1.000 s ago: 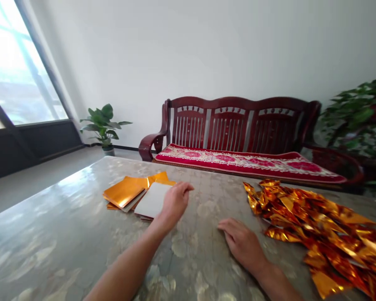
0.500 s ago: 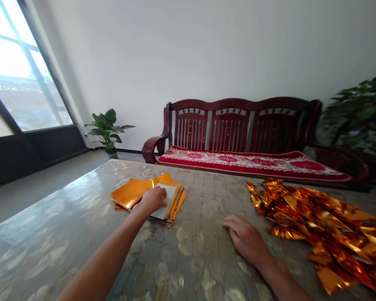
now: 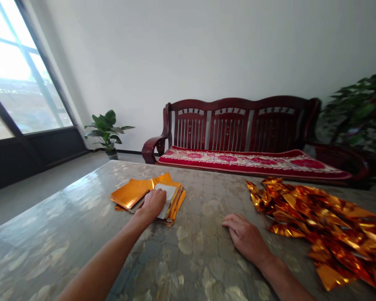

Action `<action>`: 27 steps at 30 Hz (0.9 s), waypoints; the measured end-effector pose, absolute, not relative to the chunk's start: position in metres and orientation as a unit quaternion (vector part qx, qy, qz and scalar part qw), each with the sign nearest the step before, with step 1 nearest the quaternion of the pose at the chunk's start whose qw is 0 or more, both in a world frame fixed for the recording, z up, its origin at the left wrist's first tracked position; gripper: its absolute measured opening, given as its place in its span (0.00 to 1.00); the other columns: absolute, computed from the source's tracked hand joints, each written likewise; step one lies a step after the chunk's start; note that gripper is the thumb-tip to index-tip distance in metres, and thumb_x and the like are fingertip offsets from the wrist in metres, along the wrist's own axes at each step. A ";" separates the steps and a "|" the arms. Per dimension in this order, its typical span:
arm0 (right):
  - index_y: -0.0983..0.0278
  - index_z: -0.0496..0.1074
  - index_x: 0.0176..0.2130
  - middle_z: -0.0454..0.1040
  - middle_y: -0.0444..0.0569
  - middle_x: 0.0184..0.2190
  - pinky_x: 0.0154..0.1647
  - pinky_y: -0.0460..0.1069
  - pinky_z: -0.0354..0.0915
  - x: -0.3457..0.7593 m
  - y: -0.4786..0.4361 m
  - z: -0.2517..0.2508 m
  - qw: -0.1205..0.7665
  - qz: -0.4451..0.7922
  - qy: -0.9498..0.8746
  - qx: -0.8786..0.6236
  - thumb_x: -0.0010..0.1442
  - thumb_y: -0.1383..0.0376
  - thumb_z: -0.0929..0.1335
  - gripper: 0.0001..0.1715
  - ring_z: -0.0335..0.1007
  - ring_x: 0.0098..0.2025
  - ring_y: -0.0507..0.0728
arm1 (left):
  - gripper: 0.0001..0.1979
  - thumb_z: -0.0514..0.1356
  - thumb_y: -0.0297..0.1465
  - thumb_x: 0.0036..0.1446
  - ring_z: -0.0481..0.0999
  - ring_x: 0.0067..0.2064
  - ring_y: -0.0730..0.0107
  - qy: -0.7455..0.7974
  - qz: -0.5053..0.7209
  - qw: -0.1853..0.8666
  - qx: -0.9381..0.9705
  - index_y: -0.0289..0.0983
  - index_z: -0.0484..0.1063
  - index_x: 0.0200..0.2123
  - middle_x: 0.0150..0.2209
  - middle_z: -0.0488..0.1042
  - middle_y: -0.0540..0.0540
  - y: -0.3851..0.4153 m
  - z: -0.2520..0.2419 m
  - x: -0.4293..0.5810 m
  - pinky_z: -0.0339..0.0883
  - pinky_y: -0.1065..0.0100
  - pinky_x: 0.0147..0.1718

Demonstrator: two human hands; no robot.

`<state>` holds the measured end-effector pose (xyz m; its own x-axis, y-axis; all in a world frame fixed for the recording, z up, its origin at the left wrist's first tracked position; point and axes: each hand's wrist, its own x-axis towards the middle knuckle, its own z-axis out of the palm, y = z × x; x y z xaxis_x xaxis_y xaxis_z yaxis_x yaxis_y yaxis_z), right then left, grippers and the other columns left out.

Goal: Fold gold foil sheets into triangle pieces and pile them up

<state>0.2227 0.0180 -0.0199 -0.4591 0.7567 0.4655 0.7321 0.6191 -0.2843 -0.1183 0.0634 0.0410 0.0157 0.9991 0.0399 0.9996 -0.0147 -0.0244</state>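
Note:
A stack of gold foil paper [image 3: 130,193] lies a little left of the middle of the table, its sheets uneven and partly fanned out. My left hand [image 3: 155,202] rests on this stack with curled fingers, over a sheet whose pale grey side [image 3: 169,193] faces up. Whatever the fingertips may pinch is hidden under the hand. On the tabletop, apart from the paper, my right hand [image 3: 245,236] lies with its fingers bent together and nothing visible in them. To its right spreads a heap of folded gold foil pieces [image 3: 329,221], shiny and crumpled-looking.
The table [image 3: 194,267] has a glossy, flower-patterned top. Behind it stands a dark red wooden bench [image 3: 227,125] with a red floral cushion [image 3: 238,160]. Potted plants [image 3: 106,129] stand at both sides, and a window [image 3: 21,71] is at the left.
My left hand has shifted slightly on the stack, and its fingers have curled in more. My right hand stays in place.

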 end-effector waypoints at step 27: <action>0.59 0.76 0.49 0.75 0.50 0.47 0.57 0.54 0.68 0.227 0.031 -0.029 0.405 0.054 -0.786 -0.463 0.47 0.78 0.58 0.35 0.72 0.52 0.57 | 0.25 0.61 0.44 0.56 0.71 0.54 0.52 -0.720 -0.025 0.023 -0.694 0.36 0.70 0.52 0.50 0.71 0.36 0.034 0.041 -0.108 0.65 0.61 0.47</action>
